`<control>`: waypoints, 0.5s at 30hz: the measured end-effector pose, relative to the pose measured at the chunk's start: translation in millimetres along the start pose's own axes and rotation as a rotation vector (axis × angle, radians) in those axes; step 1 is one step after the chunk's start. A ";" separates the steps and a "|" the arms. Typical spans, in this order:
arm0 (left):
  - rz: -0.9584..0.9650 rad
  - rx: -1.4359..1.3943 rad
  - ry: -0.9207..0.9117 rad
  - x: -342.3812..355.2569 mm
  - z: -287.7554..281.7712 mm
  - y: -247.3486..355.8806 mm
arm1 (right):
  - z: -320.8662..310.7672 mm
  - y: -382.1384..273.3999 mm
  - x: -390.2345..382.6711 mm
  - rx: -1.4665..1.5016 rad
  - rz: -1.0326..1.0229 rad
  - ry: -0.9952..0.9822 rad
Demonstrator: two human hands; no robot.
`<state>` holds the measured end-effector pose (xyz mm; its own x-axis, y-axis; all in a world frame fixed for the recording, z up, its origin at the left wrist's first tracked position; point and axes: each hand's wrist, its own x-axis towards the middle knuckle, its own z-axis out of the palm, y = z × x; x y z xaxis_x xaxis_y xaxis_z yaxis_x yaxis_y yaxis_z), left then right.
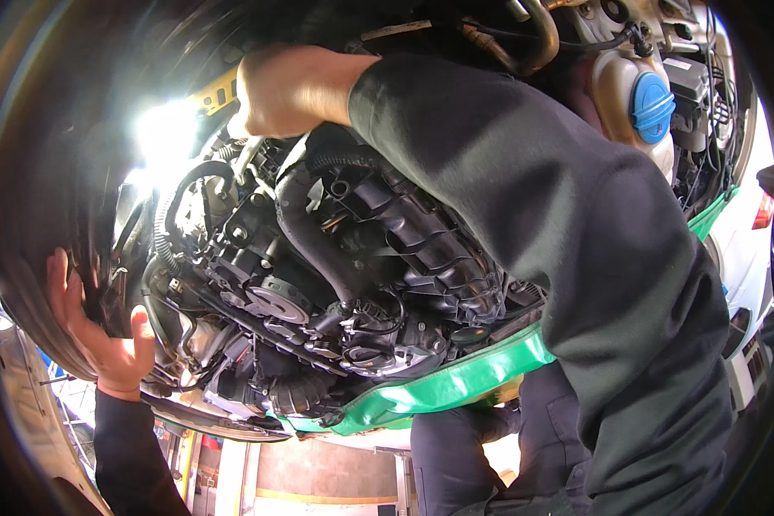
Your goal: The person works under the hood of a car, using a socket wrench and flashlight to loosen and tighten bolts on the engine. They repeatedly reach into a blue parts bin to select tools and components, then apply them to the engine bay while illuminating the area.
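at two o'clock a blue cap point(654, 107) sits on a pale reservoir point(612, 93); a white car point(742, 268) shows toward three; glossy green sheeting point(447, 383) stretches at five; a brownish wall point(344, 467) stands at six.

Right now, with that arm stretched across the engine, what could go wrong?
The right hand appears to grip a yellow slotted piece beside a bright light; if it slipped, the piece might drop near the curved black hose. The light's glare washes out the parts around it, so something there could be missed. The dark right sleeve reaches over the ribbed black plastic housing and might snag.
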<state>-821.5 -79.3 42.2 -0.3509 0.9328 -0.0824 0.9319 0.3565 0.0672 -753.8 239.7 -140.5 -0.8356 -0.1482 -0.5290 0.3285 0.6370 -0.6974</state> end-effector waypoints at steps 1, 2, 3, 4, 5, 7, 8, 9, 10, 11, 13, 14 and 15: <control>0.002 -0.001 0.002 -0.2 0.0 -0.4 | -0.4 -3.3 -5.7 -0.002 -0.040 0.014; 0.002 -0.002 0.000 -0.7 -0.3 -0.6 | -1.9 -4.3 -10.3 -0.027 -0.055 -0.028; 0.003 -0.004 0.000 -0.8 -0.5 -1.0 | 0.3 -4.6 -16.7 -0.097 -0.116 -0.062; 0.010 -0.010 -0.004 -1.0 -0.6 -1.3 | 2.6 -4.8 -21.8 -0.155 -0.201 -0.049; 0.019 -0.014 -0.004 -0.7 -0.7 -1.6 | 3.7 -4.4 -24.2 -0.255 -0.258 -0.104; 0.019 0.002 -0.001 -0.6 -1.2 -0.9 | 4.3 -2.8 -23.5 -0.200 -0.230 -0.034; 0.017 0.022 0.002 0.0 -1.3 -0.3 | 3.8 -0.9 -21.9 -0.212 -0.263 -0.016; 0.009 0.035 0.004 0.5 -1.5 0.5 | 3.3 1.0 -20.2 -0.222 -0.296 0.001; 0.018 0.032 0.011 1.5 -1.1 1.3 | 3.5 3.4 -19.5 -0.224 -0.345 0.053; 0.017 0.021 0.016 2.1 -0.9 2.2 | 4.9 5.6 -20.2 -0.201 -0.362 0.096; 0.021 0.005 0.023 3.8 0.1 3.6 | 8.8 9.5 -24.0 -0.140 -0.426 0.256; 0.023 0.010 0.024 4.4 0.1 3.9 | 11.1 8.7 -25.4 -0.183 -0.442 0.307; 0.023 0.009 0.035 4.7 -0.5 4.3 | 13.1 7.2 -27.6 -0.226 -0.490 0.374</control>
<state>-819.2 -73.3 42.6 -0.3318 0.9422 -0.0465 0.9406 0.3342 0.0595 -722.6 238.5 -137.3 -0.9751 -0.2144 0.0563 -0.1955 0.7120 -0.6744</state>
